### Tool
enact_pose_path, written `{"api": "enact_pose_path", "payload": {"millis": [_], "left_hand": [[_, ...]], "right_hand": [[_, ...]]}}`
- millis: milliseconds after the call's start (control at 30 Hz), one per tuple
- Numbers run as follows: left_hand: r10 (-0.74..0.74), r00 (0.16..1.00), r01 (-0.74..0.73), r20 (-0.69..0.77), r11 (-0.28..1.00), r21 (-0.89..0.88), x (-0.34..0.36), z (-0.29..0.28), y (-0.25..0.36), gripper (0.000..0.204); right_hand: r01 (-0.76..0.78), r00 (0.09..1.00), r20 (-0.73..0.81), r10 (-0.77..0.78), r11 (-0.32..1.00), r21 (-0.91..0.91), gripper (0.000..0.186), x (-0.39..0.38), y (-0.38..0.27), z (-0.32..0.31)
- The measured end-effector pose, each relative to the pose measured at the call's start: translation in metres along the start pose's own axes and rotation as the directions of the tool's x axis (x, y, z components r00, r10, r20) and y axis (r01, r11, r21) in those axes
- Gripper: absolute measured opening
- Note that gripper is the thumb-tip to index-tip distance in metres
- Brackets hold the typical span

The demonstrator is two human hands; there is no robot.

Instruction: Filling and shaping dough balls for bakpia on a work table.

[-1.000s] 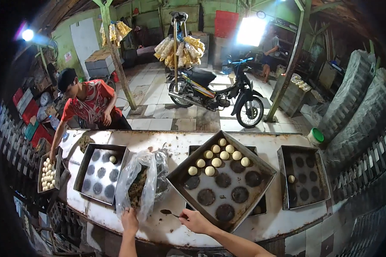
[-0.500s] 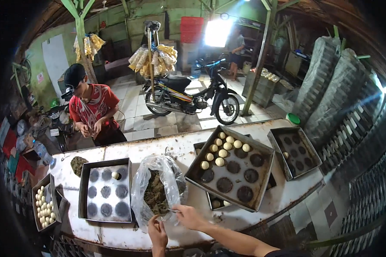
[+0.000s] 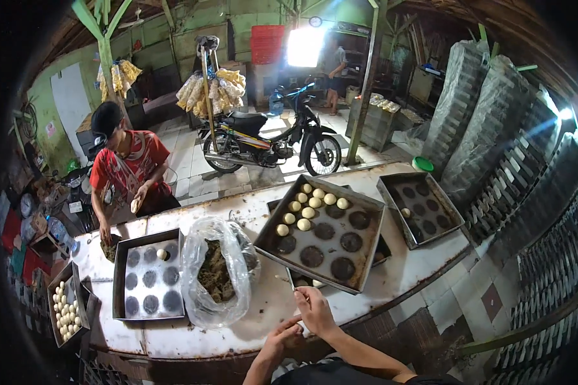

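Observation:
My right hand (image 3: 315,311) is closed around the thin handle of a spoon (image 3: 284,280), below the tilted tray. Just below it to the left, my left hand (image 3: 281,340) has curled fingers, its contents hidden. Above and left of them lies an open clear plastic bag (image 3: 192,282) of dark crumbly filling (image 3: 215,276). A large metal tray (image 3: 327,253) with round dark moulds and several pale dough balls (image 3: 305,212) rests on another tray. Left of the bag is a tray (image 3: 180,308) with one dough ball.
A red-shirted co-worker (image 3: 131,160) reaches into dark filling (image 3: 109,250) across the worktable (image 3: 250,189). A small tray (image 3: 74,289) of dough balls sits left, another tray (image 3: 449,218) right. A motorbike (image 3: 266,144), posts, wrapped stacks (image 3: 469,147) and another person (image 3: 334,70) are behind.
My hands have moved right, away from the bag, with the spoon in my right hand. The co-worker's hand has reached down to the filling. The view has turned.

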State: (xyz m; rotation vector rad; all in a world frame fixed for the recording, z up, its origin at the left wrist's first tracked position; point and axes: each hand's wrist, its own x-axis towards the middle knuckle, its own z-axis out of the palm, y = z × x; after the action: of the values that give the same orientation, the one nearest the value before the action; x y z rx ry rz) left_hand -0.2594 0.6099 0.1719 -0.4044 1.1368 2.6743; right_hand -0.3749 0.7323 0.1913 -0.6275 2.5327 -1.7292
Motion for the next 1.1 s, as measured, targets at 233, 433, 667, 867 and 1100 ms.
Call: {"api": "enact_pose_path", "payload": {"millis": [233,433,667,867,1100], "left_hand": [[-0.192,0.98,0.194,-0.041,0.98,0.035,0.037,0.1,-0.075,0.039],[-0.198,0.972,0.203,-0.129,0.979,0.025,0.048,0.116,-0.131,0.023],[-0.066,0.852,0.051,-0.52,0.998,-0.042,-0.012,0.098,-0.116,0.035],[0.047,0.799,-0.125,-0.599,0.988,-0.089,-0.065,0.049,-0.119,0.024],[0.237,0.778,-0.428,-0.582,0.878,-0.215,-0.097,-0.05,-0.076,0.032]], "right_hand": [[0.013,1.0,-0.014,-0.013,1.0,0.013,0.047,-0.028,0.071,-0.118],[-0.077,0.995,0.057,0.078,0.997,-0.008,0.03,-0.05,0.123,-0.163],[-0.1,0.939,0.33,0.095,0.995,-0.003,0.023,-0.022,0.119,-0.135],[0.049,0.845,0.529,-0.079,0.996,0.069,0.019,0.002,0.066,-0.038],[-0.183,0.794,0.607,0.034,0.965,0.186,0.019,0.046,-0.032,0.142]]}}
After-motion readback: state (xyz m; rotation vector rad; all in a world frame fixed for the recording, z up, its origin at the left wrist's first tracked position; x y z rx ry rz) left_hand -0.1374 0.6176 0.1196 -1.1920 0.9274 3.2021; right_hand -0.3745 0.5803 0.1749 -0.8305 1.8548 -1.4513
